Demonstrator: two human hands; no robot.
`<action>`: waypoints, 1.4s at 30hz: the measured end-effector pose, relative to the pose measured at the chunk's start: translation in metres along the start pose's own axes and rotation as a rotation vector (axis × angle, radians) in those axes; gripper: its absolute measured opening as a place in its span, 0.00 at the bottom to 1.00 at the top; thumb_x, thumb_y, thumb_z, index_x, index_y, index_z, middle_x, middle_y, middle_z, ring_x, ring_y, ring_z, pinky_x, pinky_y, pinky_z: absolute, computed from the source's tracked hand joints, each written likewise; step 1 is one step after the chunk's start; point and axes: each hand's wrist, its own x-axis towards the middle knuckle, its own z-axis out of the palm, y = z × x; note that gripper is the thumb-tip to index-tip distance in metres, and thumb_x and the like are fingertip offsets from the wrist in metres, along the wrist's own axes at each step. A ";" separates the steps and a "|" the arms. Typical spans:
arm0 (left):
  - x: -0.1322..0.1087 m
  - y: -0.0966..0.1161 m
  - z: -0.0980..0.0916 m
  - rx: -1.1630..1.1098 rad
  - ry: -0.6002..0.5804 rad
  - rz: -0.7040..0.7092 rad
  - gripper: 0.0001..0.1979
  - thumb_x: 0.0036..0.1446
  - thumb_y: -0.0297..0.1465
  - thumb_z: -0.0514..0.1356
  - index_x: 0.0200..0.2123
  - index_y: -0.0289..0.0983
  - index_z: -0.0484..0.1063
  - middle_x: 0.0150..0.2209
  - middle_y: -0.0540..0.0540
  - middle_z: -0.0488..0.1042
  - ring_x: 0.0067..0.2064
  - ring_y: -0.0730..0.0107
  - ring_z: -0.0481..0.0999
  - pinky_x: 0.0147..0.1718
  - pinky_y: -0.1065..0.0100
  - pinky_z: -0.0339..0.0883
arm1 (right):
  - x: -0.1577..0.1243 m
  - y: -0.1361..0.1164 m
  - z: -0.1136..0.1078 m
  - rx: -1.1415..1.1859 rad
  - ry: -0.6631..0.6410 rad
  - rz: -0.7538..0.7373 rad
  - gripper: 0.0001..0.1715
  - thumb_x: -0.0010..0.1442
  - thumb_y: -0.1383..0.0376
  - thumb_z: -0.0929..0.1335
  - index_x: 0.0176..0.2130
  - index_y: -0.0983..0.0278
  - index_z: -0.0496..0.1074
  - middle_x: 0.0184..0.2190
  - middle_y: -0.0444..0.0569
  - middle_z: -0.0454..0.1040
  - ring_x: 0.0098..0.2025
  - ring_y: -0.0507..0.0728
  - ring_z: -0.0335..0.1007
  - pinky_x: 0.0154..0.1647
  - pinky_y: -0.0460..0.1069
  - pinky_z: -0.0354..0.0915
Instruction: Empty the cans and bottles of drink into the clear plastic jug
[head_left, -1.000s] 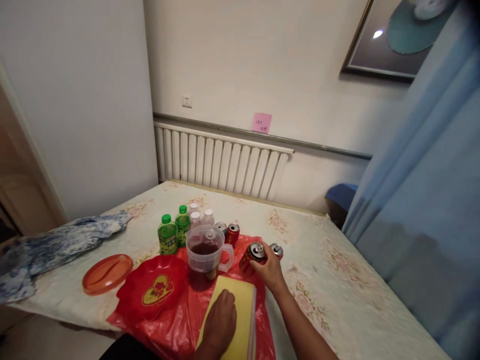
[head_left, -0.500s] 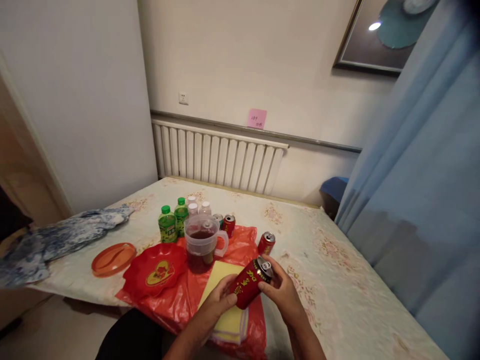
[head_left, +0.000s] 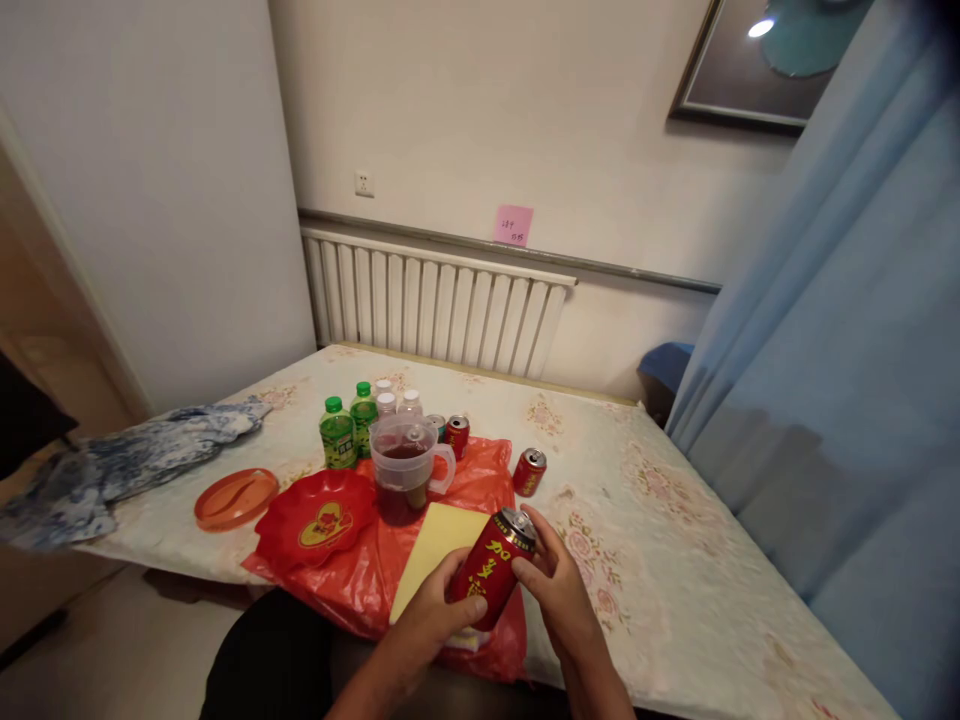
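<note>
1. Can [head_left: 487, 575], red with yellow characters, is held at the near side of the scene, tilted with its silver top toward the right, above the near part of the yellow cloth [head_left: 431, 550].
2. Left hand [head_left: 439, 605] wraps the can's lower body from the left, its thumb across the front.
3. Right hand [head_left: 555, 580] grips the upper right side, thumb against the body and fingers curled by the rim; I cannot tell whether a fingertip touches the tab.
4. Yellow cloth lies on a red plastic sheet [head_left: 360, 595], which is spread on the table [head_left: 675, 610].
5. Jug [head_left: 401, 485], clear and partly filled with dark liquid, stands on the sheet, farther and to the left of the can, handle to the right.
6. Second can [head_left: 529, 475] stands at the sheet's right edge, with a dark opening in its top.
7. Red plate [head_left: 319, 520] lies left of the jug; an orange disc [head_left: 236, 500] lies farther left.
8. Green-capped bottles [head_left: 338, 437] stand just beyond the plate.
</note>
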 end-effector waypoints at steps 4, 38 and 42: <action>0.001 -0.003 0.006 0.152 0.142 0.012 0.37 0.40 0.41 0.69 0.53 0.35 0.64 0.47 0.40 0.75 0.48 0.52 0.74 0.46 0.58 0.69 | -0.006 0.007 0.008 0.056 0.059 0.035 0.50 0.44 0.57 0.76 0.62 0.62 0.60 0.58 0.56 0.69 0.57 0.65 0.69 0.55 0.57 0.68; -0.012 0.007 0.022 0.090 0.176 -0.074 0.25 0.50 0.41 0.65 0.48 0.33 0.68 0.46 0.39 0.76 0.46 0.54 0.76 0.44 0.61 0.69 | -0.023 0.015 0.021 0.339 -0.078 0.101 0.38 0.49 0.60 0.76 0.57 0.62 0.66 0.53 0.54 0.74 0.55 0.65 0.70 0.57 0.59 0.64; -0.012 0.006 0.022 0.050 0.136 -0.080 0.26 0.51 0.42 0.64 0.49 0.34 0.68 0.48 0.39 0.75 0.48 0.54 0.75 0.46 0.60 0.68 | -0.023 0.018 0.019 0.345 -0.083 0.104 0.38 0.49 0.60 0.76 0.57 0.62 0.65 0.53 0.54 0.74 0.55 0.64 0.70 0.57 0.59 0.64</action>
